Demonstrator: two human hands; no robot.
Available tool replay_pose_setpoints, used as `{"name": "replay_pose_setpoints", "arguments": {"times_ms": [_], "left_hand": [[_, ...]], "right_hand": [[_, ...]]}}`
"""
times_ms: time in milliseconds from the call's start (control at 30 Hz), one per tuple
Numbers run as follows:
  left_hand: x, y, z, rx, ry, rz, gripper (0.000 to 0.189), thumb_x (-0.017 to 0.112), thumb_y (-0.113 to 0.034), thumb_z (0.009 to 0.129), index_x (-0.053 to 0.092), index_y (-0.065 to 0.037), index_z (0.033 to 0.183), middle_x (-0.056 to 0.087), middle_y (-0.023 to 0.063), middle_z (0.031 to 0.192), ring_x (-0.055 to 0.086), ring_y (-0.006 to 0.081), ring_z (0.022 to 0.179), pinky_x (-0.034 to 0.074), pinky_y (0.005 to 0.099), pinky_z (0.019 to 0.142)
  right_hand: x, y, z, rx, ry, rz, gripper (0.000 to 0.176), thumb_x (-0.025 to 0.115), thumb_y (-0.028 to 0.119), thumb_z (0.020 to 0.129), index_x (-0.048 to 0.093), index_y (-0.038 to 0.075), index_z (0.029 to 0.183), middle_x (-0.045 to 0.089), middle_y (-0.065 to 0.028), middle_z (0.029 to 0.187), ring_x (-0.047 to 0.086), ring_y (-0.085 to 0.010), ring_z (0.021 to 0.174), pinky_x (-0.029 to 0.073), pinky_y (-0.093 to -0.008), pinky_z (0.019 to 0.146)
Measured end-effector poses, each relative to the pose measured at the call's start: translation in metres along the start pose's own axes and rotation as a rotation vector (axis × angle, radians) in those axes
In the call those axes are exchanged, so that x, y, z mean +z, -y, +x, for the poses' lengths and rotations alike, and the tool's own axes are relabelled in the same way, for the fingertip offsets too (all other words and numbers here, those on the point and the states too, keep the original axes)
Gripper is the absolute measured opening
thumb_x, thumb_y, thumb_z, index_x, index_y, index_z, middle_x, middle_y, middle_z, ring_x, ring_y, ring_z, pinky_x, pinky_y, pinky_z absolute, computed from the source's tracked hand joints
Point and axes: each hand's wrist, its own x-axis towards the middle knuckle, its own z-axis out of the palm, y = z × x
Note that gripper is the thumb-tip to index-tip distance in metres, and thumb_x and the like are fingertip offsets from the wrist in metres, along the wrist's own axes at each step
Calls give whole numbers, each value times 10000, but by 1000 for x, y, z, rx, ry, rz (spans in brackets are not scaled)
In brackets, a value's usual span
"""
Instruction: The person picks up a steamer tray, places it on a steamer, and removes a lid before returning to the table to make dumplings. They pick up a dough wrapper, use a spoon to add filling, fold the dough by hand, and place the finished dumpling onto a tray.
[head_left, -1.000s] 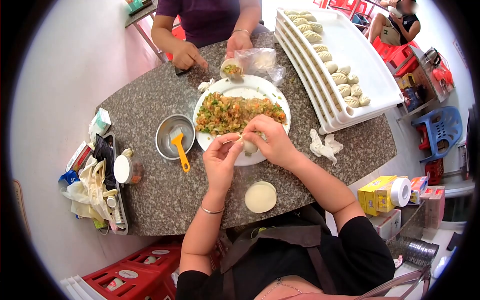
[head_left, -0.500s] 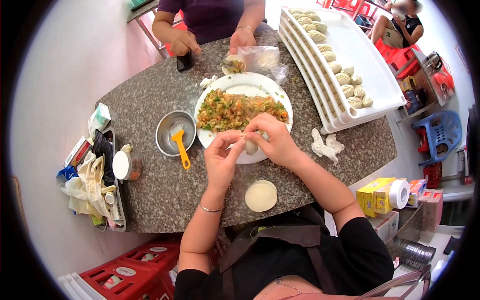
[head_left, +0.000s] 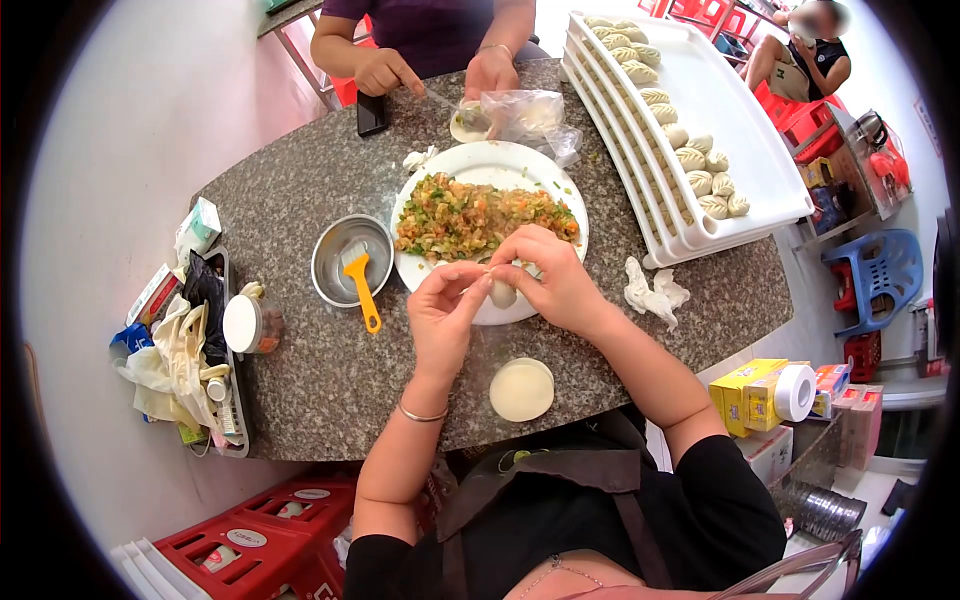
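Observation:
Both hands meet over the near rim of a white plate (head_left: 480,158) heaped with chopped filling (head_left: 480,218). Between them is a pale dumpling (head_left: 503,294), its upper edge pinched by the fingertips. My left hand (head_left: 447,302) is closed on its left side, thumb against forefinger. My right hand (head_left: 548,277) grips the dumpling from the right, its fingers bent over the top. Parts of the dumpling are hidden behind the fingers. Nearer my body, round dough wrappers (head_left: 522,390) lie stacked on the speckled table (head_left: 330,400).
A metal bowl (head_left: 326,262) with a yellow brush (head_left: 362,290) stands left of the plate. Stacked white trays (head_left: 730,130) hold pleated dumplings (head_left: 688,158) at the right. Crumpled tissue (head_left: 655,292) lies below them. Across the table, another person's hand (head_left: 492,75) is beside a filled wrapper (head_left: 470,122).
My hands keep the same pinch on the dumpling, with hardly any shift. Across the table, the other person's tool hand has moved right, and the filling on their wrapper looks more covered.

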Motion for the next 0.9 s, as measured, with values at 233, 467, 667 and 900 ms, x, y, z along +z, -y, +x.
{"name": "replay_pose_setpoints", "arguments": {"times_ms": [233,467,667,900], "left_hand": [[0,2,-3,-361,-5,-485,144,600,-52,914,573,-19,1052,624,73,1044,618,145,950,539,325,840],[6,-1,-4,-251,-45,-380,127,592,-66,921,581,-38,1044,626,62,1034,612,124,922,530,306,834],[4,1,-6,-233,-7,-243,144,560,-73,937,576,-42,1076,619,63,1047,596,111,932,509,299,851],[1,-8,0,-395,-2,-447,232,474,-140,982,538,-6,1161,616,104,1102,644,200,982,556,312,839]], "right_hand": [[4,4,-2,162,-31,163,126,650,127,831,600,12,818,595,-116,802,576,-290,796,436,-380,752],[6,7,-1,104,-31,28,141,654,150,827,592,24,833,582,-110,814,559,-288,830,420,-381,772],[9,1,-4,7,-54,-99,132,666,147,812,597,39,842,584,-97,818,560,-286,846,401,-395,815],[1,0,0,166,-113,134,93,648,89,834,621,1,843,618,-87,863,596,-221,823,446,-339,782]]}}
